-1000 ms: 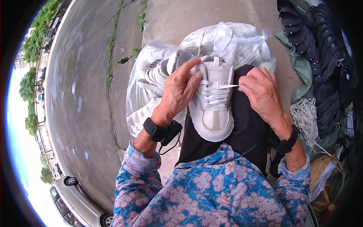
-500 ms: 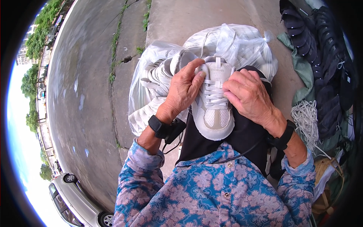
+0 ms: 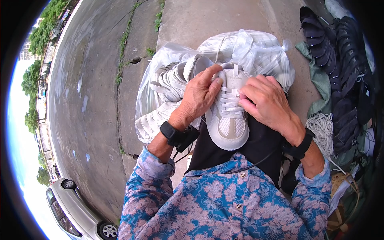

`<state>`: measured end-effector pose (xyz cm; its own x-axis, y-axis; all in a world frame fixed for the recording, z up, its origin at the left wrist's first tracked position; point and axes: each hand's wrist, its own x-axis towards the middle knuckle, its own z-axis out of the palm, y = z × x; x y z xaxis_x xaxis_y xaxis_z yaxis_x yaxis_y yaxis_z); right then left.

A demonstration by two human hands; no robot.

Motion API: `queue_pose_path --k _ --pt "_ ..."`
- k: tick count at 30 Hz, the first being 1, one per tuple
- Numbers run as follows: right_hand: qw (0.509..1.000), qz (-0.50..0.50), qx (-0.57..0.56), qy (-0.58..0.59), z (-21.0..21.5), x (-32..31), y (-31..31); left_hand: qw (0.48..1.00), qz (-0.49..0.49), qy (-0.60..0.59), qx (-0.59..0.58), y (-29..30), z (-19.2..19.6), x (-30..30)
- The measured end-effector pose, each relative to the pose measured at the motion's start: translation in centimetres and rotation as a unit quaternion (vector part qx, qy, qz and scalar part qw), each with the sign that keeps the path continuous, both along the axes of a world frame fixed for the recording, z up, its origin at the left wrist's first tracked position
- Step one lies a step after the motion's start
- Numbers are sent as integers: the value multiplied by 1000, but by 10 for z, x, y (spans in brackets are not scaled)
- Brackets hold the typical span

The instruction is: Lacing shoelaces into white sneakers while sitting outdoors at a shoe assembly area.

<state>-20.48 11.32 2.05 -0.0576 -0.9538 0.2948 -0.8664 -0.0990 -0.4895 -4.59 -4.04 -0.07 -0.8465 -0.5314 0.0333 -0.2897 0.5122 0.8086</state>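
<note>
Moved left, the right hand (image 3: 265, 96) curls closed at the shoe (image 3: 233, 109), grip hidden, the left hand (image 3: 200, 91) pinching its far-left collar (image 3: 222, 76), best kept steady.

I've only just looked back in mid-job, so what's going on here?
A whitish lace-up sneaker sits over the person's dark-trousered lap, toe toward them. The left hand grips its upper left edge; the right hand curls at the laces, though whether it pinches one is hard to tell. Beyond sit clear plastic bags of pale shoes or uppers.
</note>
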Motion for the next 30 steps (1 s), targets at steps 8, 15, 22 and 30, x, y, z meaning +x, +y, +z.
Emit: queue_pose_path --k 8,15,22,30 --pt "1000 5 11 6 -6 -3 -4 999 -16 19 -31 -3 -5 -1" --pt "1000 6 9 -11 -8 -9 1 1000 -4 4 17 0 -2 0" --pt "997 -28 -8 -74 -8 -15 9 988 37 24 149 -1 -9 8" --pt "997 -67 -37 -1 -14 -22 20 949 190 -21 249 -3 -20 26"
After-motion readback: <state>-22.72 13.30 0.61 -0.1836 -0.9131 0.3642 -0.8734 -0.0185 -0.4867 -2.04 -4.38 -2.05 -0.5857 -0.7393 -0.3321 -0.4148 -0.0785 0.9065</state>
